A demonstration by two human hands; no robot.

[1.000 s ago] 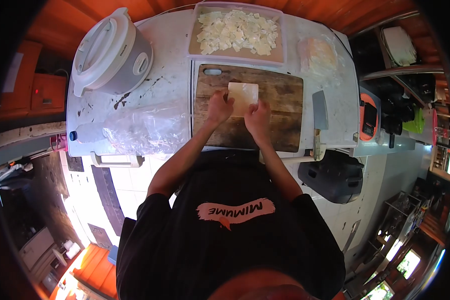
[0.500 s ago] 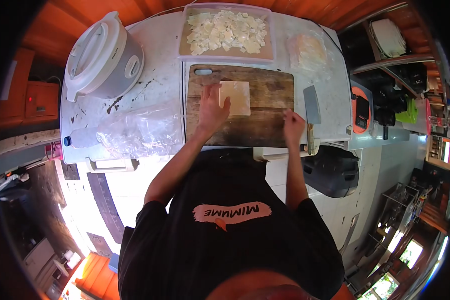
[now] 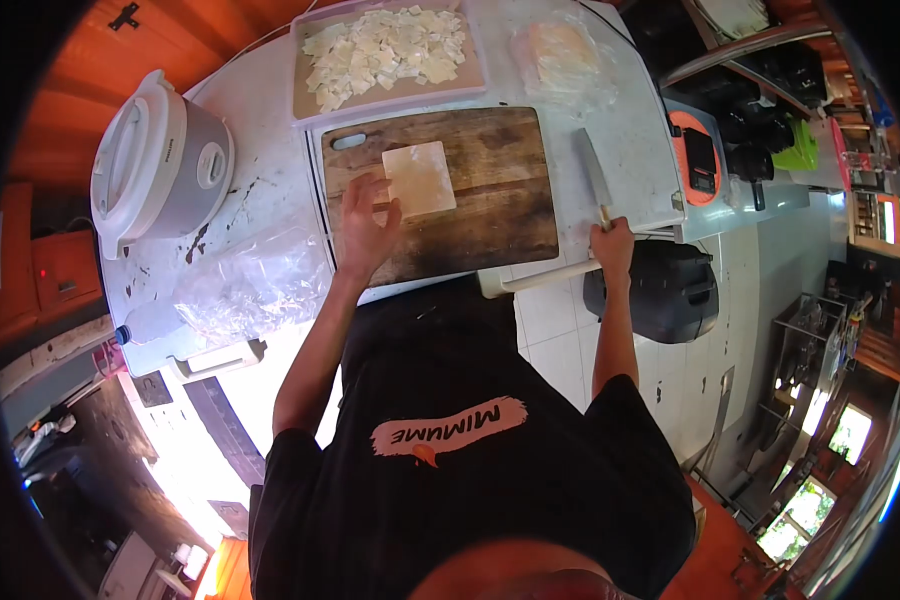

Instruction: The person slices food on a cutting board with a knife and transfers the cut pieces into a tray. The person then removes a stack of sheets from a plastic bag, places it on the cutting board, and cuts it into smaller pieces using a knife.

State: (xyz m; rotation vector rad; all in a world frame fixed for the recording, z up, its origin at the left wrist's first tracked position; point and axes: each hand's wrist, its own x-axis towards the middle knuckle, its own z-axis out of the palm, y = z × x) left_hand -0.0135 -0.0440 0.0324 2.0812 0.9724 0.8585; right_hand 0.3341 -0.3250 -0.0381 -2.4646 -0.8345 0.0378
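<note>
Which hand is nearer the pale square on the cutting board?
Left. The left hand is right at the left edge of the pale square; the right hand is well off to its right, past the cutting board, at the knife's handle.

The wall ahead is orange, the floor pale tile, and the windows bright with daylight.

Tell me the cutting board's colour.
The cutting board is brown with darker patches, best seen in the head view.
</note>
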